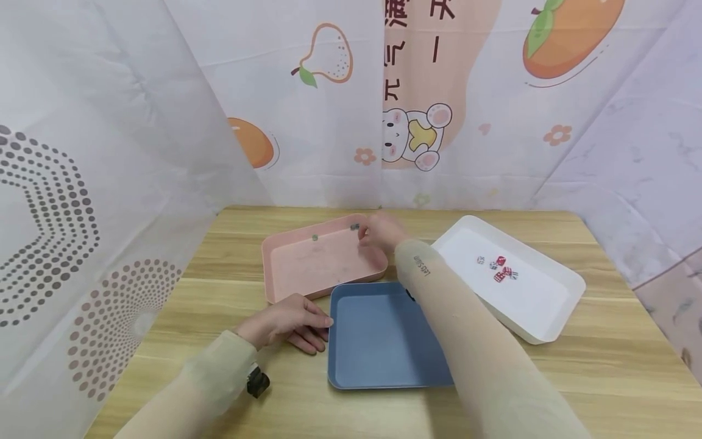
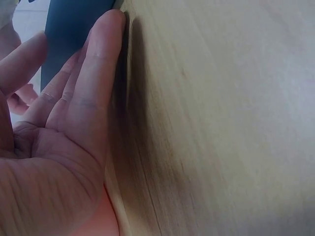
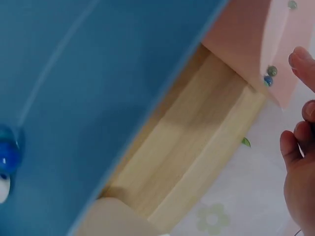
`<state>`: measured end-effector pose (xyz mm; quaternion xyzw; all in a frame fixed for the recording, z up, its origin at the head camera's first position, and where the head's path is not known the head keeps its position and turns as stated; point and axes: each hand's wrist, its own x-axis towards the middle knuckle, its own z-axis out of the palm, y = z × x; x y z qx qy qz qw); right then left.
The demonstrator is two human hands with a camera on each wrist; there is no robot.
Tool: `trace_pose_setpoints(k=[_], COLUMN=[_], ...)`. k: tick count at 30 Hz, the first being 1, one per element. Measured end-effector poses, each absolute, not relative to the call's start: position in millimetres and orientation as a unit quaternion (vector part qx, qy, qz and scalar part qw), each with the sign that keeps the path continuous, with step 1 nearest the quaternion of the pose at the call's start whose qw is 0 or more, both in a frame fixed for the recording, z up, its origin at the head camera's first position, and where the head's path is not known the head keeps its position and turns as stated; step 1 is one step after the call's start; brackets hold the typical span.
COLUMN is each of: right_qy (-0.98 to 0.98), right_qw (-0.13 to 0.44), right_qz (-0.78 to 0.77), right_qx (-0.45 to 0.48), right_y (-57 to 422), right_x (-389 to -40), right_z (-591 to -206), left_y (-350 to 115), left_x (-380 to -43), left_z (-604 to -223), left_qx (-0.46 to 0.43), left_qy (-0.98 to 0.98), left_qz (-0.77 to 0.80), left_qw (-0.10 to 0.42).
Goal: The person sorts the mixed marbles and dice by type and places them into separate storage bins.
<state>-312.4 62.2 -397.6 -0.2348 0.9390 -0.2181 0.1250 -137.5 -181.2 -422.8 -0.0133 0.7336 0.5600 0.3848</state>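
Note:
My right hand (image 1: 382, 230) reaches over the back right corner of a pink tray (image 1: 323, 271), with its fingers loosely bent. Beside its fingertips lie small glass marbles (image 1: 354, 227); in the right wrist view one is a green marble (image 3: 271, 71) and one a blue marble (image 3: 268, 80). A single marble (image 1: 315, 237) sits farther left along the back wall. Nothing shows between the right fingers. My left hand (image 1: 298, 323) rests at the left edge of a blue tray (image 1: 384, 341), fingers fairly straight and thumb near the rim.
A white tray (image 1: 526, 299) at the right holds several red and clear dice (image 1: 500, 269). In the blue tray, partly hidden by the right forearm in the head view, lie blue marbles (image 3: 7, 156). Printed cloth (image 1: 307, 152) hangs behind the wooden table (image 1: 219, 262).

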Motion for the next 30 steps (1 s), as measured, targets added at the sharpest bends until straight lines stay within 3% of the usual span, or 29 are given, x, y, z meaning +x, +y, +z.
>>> trace_pose_setpoints(k=[11,21,30], right_qy=[0.958,0.954,0.944], right_qw=[0.036,0.033,0.024], right_qz=[-0.108,-0.042,-0.084], right_qx=[-0.265,-0.294,-0.319], right_y=[55,53,70], right_x=[-304,-301,-306], right_z=[-417,-420,-407], left_y=[-181,-180,-179], left_x=[-136,-136,-136], left_z=[-423,-423,-422], left_qx=[-0.008,-0.009,-0.01], left_qy=[0.735,0.739,0.741], left_qz=[0.56,0.555,0.554], left_qw=[0.382,0.382,0.38])
